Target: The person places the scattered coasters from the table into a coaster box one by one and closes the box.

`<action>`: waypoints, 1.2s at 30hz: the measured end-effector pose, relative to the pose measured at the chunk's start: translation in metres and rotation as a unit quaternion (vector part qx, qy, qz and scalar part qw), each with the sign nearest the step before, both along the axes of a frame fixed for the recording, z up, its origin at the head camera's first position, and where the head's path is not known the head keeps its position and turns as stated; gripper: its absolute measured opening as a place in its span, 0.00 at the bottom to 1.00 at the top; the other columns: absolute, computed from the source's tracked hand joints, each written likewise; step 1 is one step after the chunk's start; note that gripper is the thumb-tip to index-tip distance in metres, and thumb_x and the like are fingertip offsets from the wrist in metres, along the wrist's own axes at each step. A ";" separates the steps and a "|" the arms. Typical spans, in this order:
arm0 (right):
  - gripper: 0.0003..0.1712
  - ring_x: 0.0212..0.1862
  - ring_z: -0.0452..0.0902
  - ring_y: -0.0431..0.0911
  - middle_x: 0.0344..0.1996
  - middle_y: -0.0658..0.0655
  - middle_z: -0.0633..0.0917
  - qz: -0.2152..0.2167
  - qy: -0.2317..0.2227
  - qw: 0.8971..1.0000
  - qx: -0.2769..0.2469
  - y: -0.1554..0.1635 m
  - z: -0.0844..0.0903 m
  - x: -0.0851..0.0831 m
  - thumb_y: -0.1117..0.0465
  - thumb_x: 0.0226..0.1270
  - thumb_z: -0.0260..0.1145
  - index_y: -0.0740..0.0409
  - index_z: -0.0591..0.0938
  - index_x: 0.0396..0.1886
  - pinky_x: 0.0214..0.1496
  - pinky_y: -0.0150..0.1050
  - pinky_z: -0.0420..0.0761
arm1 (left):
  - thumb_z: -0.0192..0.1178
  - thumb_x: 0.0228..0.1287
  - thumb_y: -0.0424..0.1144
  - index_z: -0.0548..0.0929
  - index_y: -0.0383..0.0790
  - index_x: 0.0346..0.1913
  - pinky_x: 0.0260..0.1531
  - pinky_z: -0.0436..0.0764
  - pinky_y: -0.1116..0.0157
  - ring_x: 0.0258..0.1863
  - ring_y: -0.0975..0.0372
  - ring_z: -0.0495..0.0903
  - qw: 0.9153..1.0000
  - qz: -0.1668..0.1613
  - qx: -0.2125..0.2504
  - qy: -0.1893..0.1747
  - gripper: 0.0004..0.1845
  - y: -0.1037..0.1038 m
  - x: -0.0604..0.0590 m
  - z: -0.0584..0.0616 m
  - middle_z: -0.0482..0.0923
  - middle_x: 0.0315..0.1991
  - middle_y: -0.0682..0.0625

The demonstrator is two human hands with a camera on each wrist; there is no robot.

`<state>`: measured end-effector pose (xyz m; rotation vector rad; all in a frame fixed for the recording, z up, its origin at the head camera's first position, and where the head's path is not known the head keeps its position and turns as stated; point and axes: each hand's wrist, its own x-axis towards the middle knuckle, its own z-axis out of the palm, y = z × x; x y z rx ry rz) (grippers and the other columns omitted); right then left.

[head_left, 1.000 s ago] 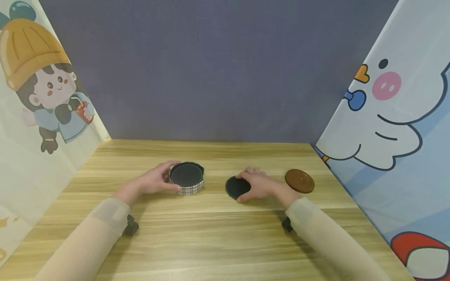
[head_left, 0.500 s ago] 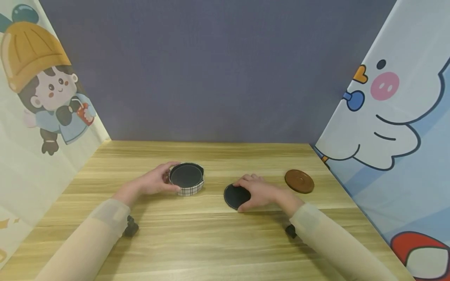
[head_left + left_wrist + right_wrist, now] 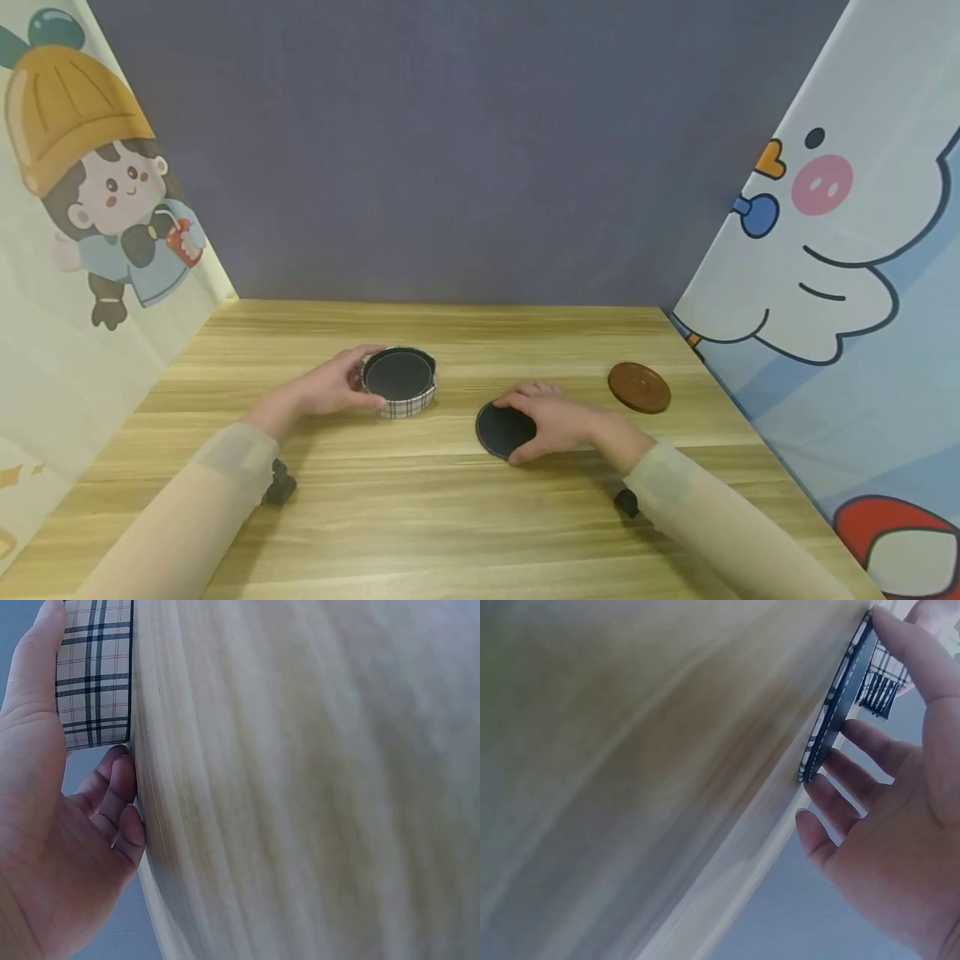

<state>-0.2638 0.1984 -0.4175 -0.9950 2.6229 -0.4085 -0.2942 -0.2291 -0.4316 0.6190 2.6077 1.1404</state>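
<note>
My left hand point(image 3: 330, 386) grips the left side of a round coaster holder point(image 3: 407, 407) with a plaid side wall, thumb at the front and fingers behind. A black round coaster point(image 3: 396, 373) with a stitched edge lies inside the holder. To the right, another black coaster point(image 3: 501, 432) is at the tabletop, and my right hand point(image 3: 555, 422) holds its rim between thumb and fingers. The right wrist view shows this coaster point(image 3: 845, 694) edge-on, with a plaid underside. In the left wrist view the plaid wall point(image 3: 94, 675) stands beside my thumb.
A brown round disc point(image 3: 639, 387) with a ringed centre lies on the wood-grain table point(image 3: 420, 517), right of my right hand. A dark panel point(image 3: 450, 150) rises at the back, and printed cartoon panels point(image 3: 840, 250) flank both sides.
My right hand has drawn the loose coaster toward me and very slightly left. The left hand and the holder have stayed in place.
</note>
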 end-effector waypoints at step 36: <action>0.66 0.78 0.64 0.59 0.78 0.59 0.70 0.007 0.018 1.000 -0.001 0.003 -0.005 0.003 0.30 0.55 0.83 0.55 0.67 0.86 0.78 0.65 0.68 | 0.81 0.65 0.51 0.57 0.41 0.88 0.65 0.81 0.44 0.57 0.49 0.81 1.000 0.003 -0.015 0.004 0.57 -0.001 0.000 0.002 0.72 0.65 0.32</action>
